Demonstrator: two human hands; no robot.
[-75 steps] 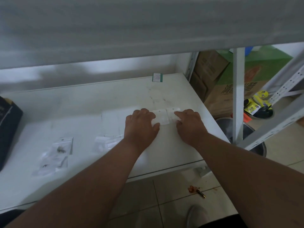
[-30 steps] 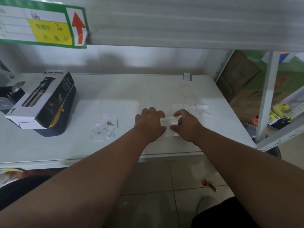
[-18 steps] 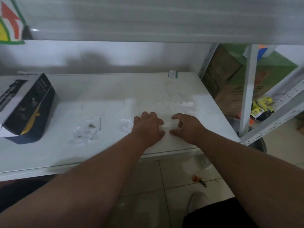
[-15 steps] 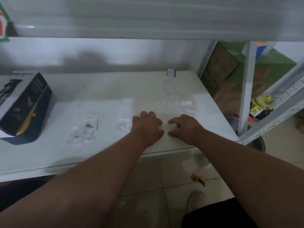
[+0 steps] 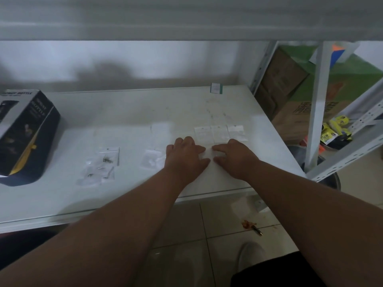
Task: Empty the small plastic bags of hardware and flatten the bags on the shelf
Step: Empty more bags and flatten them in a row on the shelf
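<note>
Both my hands lie flat on the white shelf (image 5: 132, 112), pressing a small clear plastic bag (image 5: 209, 154) between them. My left hand (image 5: 184, 156) covers its left part, my right hand (image 5: 234, 156) its right part, so most of it is hidden. Just beyond my fingers three flattened bags (image 5: 219, 132) lie side by side in a row. Another clear bag (image 5: 152, 159) lies left of my left hand. Further left sits a small pile of bags with metal hardware (image 5: 101, 165) inside.
A dark spray-bottle box (image 5: 24, 133) stands at the shelf's left end. A small green-edged label (image 5: 216, 88) sits at the back right corner. Right of the shelf are a white upright post (image 5: 317, 104), cardboard boxes (image 5: 290, 96) and a metal pot (image 5: 329, 179) on the floor.
Both hands drew a bag from the far row toward the front edge. The fingers then spread flat on it. The view swung left and back.
</note>
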